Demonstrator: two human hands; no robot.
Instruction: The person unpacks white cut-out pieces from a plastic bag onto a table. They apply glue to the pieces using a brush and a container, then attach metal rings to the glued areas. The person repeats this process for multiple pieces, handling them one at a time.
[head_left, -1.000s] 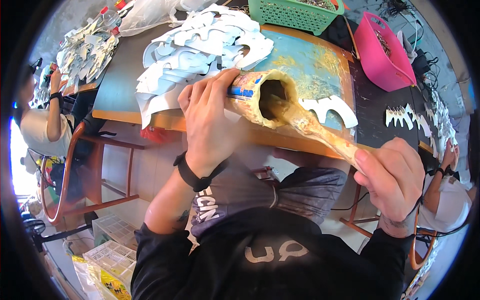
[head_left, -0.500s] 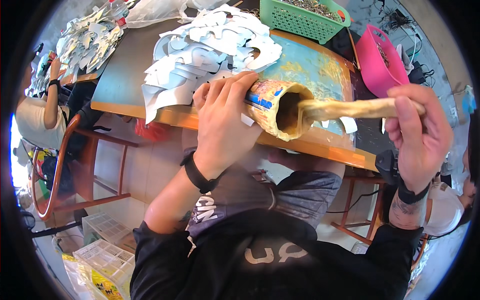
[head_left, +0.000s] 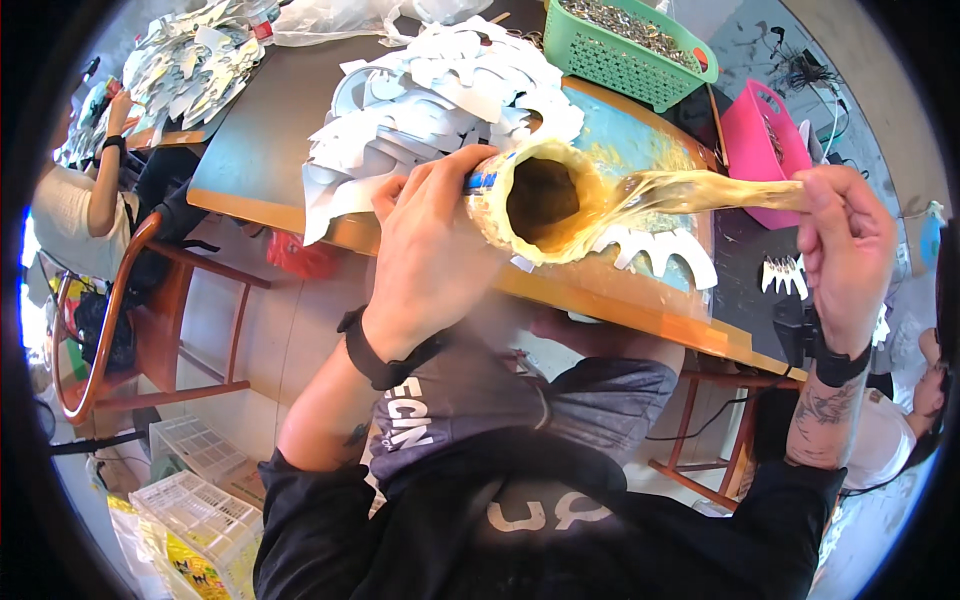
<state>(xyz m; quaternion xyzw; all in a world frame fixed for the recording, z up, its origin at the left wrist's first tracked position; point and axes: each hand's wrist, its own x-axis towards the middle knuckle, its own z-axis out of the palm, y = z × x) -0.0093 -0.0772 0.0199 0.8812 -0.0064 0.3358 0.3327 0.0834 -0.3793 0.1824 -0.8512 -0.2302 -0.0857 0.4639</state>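
Observation:
My left hand [head_left: 425, 250] is wrapped round a glue can [head_left: 492, 215], tilted so its open mouth faces right and toward me. Thick yellowish glue coats its rim and outside. Pinched in my right hand [head_left: 848, 245] is a glue-covered stick [head_left: 765, 192], probably a glue brush; its working end is smeared by motion. Stringy glue [head_left: 665, 190] stretches between it and the can's lip. Just beneath lies a white scalloped cut-out [head_left: 665, 256] on the glue-stained table mat. Behind my left hand rises a pile of white cut-out sheets [head_left: 430, 95].
A green basket [head_left: 630, 65] of small metal parts stands at the back, a pink basket [head_left: 755, 150] to its right. Another small white cut-out [head_left: 785, 277] lies near my right wrist. A person [head_left: 85, 205] sits left beside a wooden chair [head_left: 150, 310]; another person [head_left: 885, 435] is at right.
The stick has come away from the can's mouth, drawing out a strand of glue. The can has shifted slightly left and its mouth faces me more. The white cut-outs beneath show more fully.

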